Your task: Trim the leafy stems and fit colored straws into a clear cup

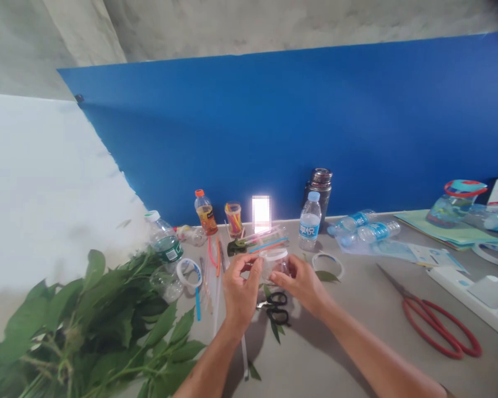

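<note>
Near the table's point(359, 282) back edge stand a juice bottle point(206, 215), a water bottle point(309, 224) and a flask point(324, 193), with green paper point(446, 232) farther right and red scissors point(427, 319) well forward of it.

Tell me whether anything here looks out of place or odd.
Clear plastic bottles with blue labels lie on their sides at right rear, whereas a similar clear bottle stands upright. Loose green leaves lie by the black-handled scissors, apart from the green leafy branches at left. The glowing white rectangle behind is pixelated.
</note>
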A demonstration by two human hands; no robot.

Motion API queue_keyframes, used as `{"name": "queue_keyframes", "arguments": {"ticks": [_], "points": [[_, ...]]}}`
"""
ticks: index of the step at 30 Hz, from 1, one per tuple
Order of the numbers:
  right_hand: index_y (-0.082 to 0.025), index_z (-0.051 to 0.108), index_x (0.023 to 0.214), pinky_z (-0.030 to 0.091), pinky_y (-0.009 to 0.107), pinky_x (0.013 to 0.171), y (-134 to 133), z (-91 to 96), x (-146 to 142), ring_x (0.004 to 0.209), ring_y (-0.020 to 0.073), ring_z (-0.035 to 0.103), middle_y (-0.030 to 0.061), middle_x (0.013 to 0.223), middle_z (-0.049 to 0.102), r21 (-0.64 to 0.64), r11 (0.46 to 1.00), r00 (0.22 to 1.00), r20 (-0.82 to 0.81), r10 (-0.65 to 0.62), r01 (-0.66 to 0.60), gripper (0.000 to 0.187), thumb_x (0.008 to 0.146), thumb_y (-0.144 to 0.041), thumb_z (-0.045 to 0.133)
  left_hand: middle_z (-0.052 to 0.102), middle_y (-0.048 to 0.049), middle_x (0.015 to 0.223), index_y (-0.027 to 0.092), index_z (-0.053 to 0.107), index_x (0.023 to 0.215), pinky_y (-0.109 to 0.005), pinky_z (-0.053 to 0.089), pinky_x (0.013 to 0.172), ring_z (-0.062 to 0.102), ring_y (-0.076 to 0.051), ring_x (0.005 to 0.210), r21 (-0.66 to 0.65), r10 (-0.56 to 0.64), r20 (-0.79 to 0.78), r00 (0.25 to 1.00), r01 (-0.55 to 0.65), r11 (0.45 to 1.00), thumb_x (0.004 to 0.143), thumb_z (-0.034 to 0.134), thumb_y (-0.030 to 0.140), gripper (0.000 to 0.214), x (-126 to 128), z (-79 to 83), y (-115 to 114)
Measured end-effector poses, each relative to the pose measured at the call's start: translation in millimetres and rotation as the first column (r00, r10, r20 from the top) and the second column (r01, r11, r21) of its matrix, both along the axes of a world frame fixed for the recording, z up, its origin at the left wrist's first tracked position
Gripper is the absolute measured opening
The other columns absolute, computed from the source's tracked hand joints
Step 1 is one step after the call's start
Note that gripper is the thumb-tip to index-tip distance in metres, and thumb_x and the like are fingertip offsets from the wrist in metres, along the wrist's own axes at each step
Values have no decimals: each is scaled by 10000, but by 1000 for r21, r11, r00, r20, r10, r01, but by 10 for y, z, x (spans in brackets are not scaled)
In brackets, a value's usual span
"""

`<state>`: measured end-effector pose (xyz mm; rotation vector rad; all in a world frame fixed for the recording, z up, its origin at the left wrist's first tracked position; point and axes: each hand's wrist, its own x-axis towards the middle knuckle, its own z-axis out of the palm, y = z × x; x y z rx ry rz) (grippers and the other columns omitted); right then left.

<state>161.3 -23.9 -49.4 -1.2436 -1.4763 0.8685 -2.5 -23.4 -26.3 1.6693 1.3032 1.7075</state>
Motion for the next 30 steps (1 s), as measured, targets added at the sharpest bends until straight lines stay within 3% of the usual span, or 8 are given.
{"name": "queue_keyframes", "arguments": {"ticks": [7, 18, 21, 26, 30], "points": [[-211, 573, 813, 376, 282, 622, -50, 69, -66, 674, 155, 485, -25, 731, 584, -39, 991, 982, 142, -123, 130, 340, 715, -470, 771, 741, -28, 781, 202, 770, 809, -227, 531, 616, 668, -156, 690, -20, 1, -2, 1000, -1, 1000, 861, 688, 359, 185, -4, 12, 4], [-212, 563, 784, 369, 281, 618, -63, 110, -75, 674, 151, 472, -28, 721, 570, -29, 990, 978, 159, -135, 141, 339, 682, -450, 782, 749, -26, 787, 206, 778, 804, -241, 551, 679, 678, -157, 711, -1, -13, 4, 1000, 13, 1000, 865, 689, 343, 174, -9, -15, 19], [-206, 575, 781, 375, 273, 598, -51, 86, -50, 663, 148, 472, -25, 700, 575, -25, 995, 989, 109, -95, 99, 361, 701, -480, 796, 750, -30, 796, 201, 778, 812, -244, 549, 668, 678, -161, 711, -23, -24, 20, 1000, 24, 999, 856, 696, 363, 187, -9, -9, 18], [-176, 664, 897, 426, 270, 583, -16, 38, 9, 686, 174, 551, 15, 729, 642, -44, 996, 994, -75, 78, -82, 445, 800, -606, 724, 752, -30, 785, 192, 784, 861, -251, 553, 663, 688, -171, 714, -115, -61, 62, 996, 68, 991, 849, 697, 375, 203, -15, 6, 10], [-173, 689, 903, 448, 277, 587, -20, 51, 22, 691, 187, 576, 26, 743, 663, -25, 998, 997, -48, 56, -57, 473, 802, -634, 714, 758, -36, 808, 188, 780, 867, -256, 562, 681, 696, -174, 736, -134, -78, 94, 993, 90, 987, 839, 711, 390, 215, -10, 1, 21]]}}
